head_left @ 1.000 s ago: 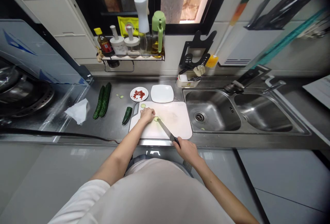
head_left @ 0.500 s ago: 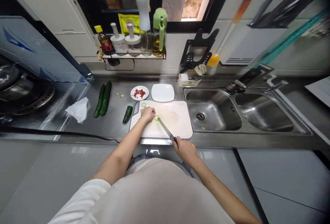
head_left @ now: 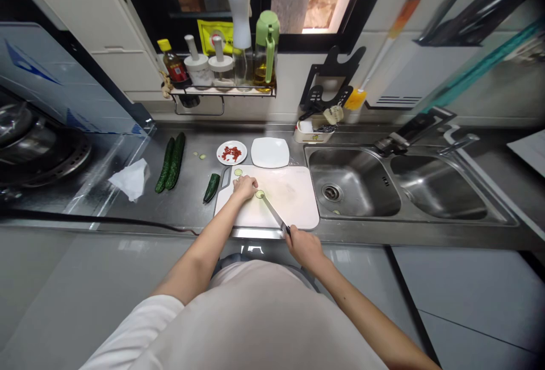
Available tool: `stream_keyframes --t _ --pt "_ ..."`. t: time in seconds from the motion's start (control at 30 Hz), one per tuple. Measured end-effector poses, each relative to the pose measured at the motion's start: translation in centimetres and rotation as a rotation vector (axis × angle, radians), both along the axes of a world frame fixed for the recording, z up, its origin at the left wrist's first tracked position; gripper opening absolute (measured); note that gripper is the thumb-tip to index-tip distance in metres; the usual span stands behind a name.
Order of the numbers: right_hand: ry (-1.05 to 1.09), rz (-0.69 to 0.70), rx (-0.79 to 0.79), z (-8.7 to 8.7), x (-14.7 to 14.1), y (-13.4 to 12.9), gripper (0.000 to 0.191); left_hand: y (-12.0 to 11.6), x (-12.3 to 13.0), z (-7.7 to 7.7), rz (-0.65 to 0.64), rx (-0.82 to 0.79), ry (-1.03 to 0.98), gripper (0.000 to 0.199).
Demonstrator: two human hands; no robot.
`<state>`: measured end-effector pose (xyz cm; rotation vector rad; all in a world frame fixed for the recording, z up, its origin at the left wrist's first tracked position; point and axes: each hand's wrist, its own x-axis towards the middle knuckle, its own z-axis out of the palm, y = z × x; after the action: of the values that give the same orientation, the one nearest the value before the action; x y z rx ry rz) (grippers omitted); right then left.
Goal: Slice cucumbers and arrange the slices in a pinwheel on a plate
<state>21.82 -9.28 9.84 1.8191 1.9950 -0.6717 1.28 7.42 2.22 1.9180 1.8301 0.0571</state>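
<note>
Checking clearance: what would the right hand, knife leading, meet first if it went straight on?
Likely the cucumber piece, at the tip of the knife in the right hand, with the left hand just beyond; depth leaves actual contact unclear.

On the counter (head_left: 189, 188), cucumbers (head_left: 175, 165) lie left of the cutting board (head_left: 292, 205), the sink (head_left: 366, 180) right, two plates (head_left: 269, 152) behind.

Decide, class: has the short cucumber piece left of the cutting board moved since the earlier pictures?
No. The short cucumber piece shows no visible shift in any direction against the sink; it lies just left of the cutting board.
</note>
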Motion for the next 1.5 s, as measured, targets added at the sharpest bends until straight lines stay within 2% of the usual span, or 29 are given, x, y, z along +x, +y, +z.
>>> stream_keyframes --t 0.8,1.3,1.5 --pt "0.019 0.044 0.047 -0.6 -0.6 1.5 0.031 -0.1 0.1 0.3 0.009 -0.005 0.013 0.011" --pt "0.009 0.048 0.053 -1.0 -0.4 1.3 0.031 0.2 0.0 -0.2 0.026 -0.012 0.001 0.013" --pt "0.019 0.057 0.044 -0.4 -0.6 1.6 0.030 0.1 0.1 -0.1 0.024 -0.016 0.004 0.013"
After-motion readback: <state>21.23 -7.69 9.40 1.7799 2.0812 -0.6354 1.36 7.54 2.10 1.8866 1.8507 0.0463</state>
